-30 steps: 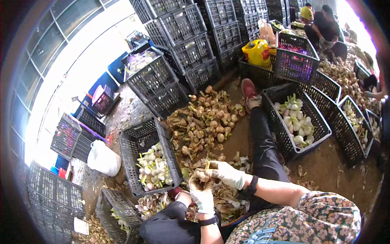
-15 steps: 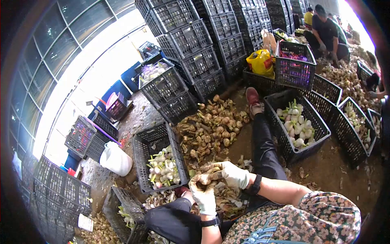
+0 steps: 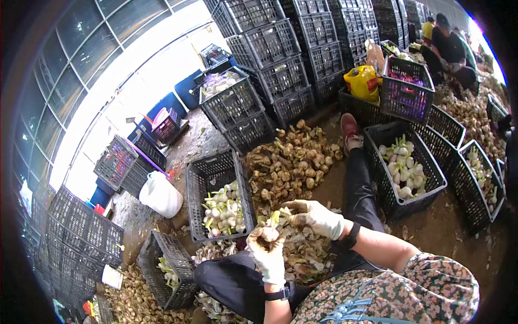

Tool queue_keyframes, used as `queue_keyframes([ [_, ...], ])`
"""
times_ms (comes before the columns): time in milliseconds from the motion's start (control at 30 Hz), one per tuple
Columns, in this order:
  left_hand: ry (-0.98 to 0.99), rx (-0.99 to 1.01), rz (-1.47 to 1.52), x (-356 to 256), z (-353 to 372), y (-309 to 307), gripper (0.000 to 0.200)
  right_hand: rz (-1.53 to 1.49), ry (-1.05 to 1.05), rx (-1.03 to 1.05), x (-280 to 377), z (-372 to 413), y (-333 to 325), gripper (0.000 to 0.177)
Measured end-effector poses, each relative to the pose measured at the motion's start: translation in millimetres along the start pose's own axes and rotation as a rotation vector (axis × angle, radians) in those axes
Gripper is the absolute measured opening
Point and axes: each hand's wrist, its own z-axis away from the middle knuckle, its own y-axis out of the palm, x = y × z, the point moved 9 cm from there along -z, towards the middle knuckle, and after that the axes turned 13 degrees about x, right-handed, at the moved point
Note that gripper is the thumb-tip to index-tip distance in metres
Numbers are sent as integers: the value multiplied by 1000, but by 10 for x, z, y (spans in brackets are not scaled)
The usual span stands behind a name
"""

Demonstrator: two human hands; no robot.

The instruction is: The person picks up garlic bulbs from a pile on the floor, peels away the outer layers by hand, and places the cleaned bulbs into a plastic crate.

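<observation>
My left hand [image 3: 267, 251], in a dirty white glove, is closed around a garlic bulb [image 3: 269, 233] held up in front of me. My right hand [image 3: 314, 216], also gloved, grips the bulb's skin and green stalk from the right side. Below my hands a heap of peeled skins [image 3: 302, 254] lies between my legs. A pile of unpeeled brownish bulbs [image 3: 294, 162] sits on the floor just beyond. A black crate [image 3: 200, 178] with cleaned white bulbs stands to the left of my hands.
Another crate of cleaned bulbs [image 3: 426, 162] stands right of my outstretched leg [image 3: 359, 189]. Stacked empty crates [image 3: 275, 59] fill the back. A white jug [image 3: 160, 194] lies at left. Other people [image 3: 448, 46] sit at far right by more crates and a yellow bag [image 3: 361, 81].
My hands have stayed together on the bulb while the view shifted; the right hand has pulled the skin and stalk slightly away to the right.
</observation>
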Motion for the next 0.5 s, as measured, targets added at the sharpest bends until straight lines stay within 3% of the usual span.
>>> queue_keyframes([
  [33,57,-125,-72,25,63,37,23,-23,5,6,193,44,232,59],
  [100,361,18,-1206,-98,229,189,41,-29,-34,-12,52,-18,295,57],
  [133,431,142,-1503,-130,216,272,59,-52,-4,-62,130,11,384,53],
  [300,312,98,-1405,-111,264,229,61,-221,53,-50,-30,-27,348,46],
  [367,255,84,-1089,-90,268,206,47,-195,59,27,-74,-34,334,44],
  [400,257,82,-1085,-98,277,236,47,-192,62,27,-47,-32,338,44],
  [467,183,57,-669,-61,276,149,42,-53,11,107,104,-48,402,36],
  [500,185,56,-668,-80,289,162,42,-51,13,108,85,-69,359,36],
])
